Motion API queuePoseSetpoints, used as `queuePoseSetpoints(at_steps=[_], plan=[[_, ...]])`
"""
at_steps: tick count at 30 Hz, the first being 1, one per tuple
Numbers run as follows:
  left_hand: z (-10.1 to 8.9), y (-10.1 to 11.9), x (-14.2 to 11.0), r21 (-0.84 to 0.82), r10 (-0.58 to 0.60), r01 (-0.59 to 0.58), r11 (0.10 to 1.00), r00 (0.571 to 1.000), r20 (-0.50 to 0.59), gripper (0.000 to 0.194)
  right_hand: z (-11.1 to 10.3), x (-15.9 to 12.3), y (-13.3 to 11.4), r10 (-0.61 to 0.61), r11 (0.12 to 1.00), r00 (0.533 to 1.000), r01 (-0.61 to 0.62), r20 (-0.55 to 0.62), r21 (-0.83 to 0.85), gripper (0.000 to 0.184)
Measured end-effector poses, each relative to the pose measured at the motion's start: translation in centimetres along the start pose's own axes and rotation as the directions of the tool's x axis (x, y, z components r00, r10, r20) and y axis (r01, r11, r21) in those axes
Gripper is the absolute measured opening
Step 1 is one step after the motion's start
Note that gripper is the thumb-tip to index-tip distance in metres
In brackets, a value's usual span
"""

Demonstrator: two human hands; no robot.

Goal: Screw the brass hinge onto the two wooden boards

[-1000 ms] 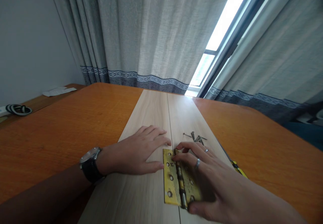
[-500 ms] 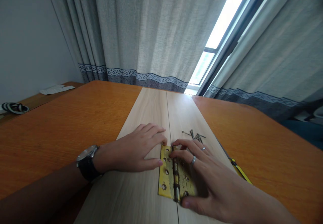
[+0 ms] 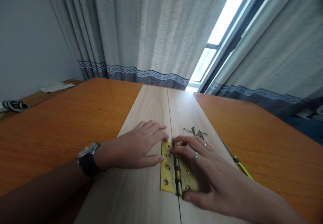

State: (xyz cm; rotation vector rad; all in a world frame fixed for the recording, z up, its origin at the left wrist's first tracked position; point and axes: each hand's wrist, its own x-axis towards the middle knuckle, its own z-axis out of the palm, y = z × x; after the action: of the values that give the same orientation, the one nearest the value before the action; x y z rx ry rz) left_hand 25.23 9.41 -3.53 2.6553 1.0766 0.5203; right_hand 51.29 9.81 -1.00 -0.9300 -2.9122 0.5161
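A worn brass hinge (image 3: 168,166) lies unfolded, its knuckle along the seam between two pale wooden boards (image 3: 153,106). My right hand (image 3: 209,170) spans its right leaf, with the fingers at the knuckle's far end and the thumb at its near end; it partly covers that leaf. On the left board rests my left hand (image 3: 141,145), fingers spread. Its index fingertip is at the hinge's far left corner and its thumb tip touches the left edge. Several screws (image 3: 199,134) lie on the right board just beyond my right hand.
The boards sit on an orange-brown wooden table (image 3: 75,116). By the right board's edge lies a yellow and black tool (image 3: 242,167), partly hidden by my right arm. A coiled cable (image 3: 16,105) and white paper (image 3: 57,87) are at far left. Grey curtains (image 3: 161,32) hang behind.
The view has shifted slightly, so the boards and hinge appear a little higher. Both hands keep about the same places on the hinge.
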Motion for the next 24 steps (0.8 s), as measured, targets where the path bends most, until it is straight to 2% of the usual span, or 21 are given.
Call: queuePoseSetpoints(at_steps=[24], plan=[[0.15,-0.11,-0.04,-0.005,0.01,-0.01,1.0,1.0,-0.016,0.034,-0.15,-0.34,0.1,0.005,1.0,1.0,-0.005,0.003,0.011,0.077]])
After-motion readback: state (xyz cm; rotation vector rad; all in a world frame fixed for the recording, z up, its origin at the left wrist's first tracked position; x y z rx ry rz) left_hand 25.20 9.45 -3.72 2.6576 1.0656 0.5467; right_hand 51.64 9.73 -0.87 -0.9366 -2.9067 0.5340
